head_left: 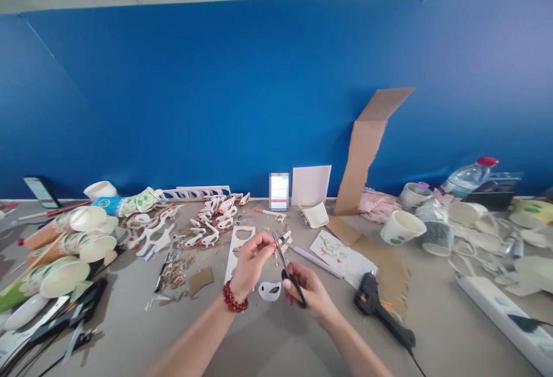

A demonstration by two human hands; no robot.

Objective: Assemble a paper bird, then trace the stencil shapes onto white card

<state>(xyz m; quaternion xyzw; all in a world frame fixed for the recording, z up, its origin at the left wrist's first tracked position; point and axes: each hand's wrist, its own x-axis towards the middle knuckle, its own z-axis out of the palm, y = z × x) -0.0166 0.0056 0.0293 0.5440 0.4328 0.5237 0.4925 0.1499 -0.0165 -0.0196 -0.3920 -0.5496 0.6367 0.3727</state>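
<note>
Nearest us, between the two wrists, a white eye-mask-shaped cutout (270, 291) with a dark oval on it lies flat on the grey tabletop (276, 342). We see the left hand (253, 259), a red beaded bracelet (235, 298) at its wrist, with thumb and forefinger brought together on a small red-tipped piece (275, 244), too small for us to name. The right hand (309, 287) has its fingers curled closely round the black handles of the scissors (284, 274); we cannot tell how far the blades are parted.

The relation that matters here is blade to pinch: the scissors' long axis slants from the right palm forward and leftward, its point just beside the left fingertips. The piece therefore lies forward and left of the right fingers, with the left hand the nearer.

Farther out, we find a hot glue gun (380, 305) to the right, a white strip with cut-out openings (235, 253) beside the left hand, and a sheet with a coloured drawing (339, 253). Beyond them to the left sits a heap of red-tipped white cutouts (216, 218). At the back, a white card (311, 185) stands near a bent cardboard strip (363, 146), before the blue partition (259, 89).
</note>
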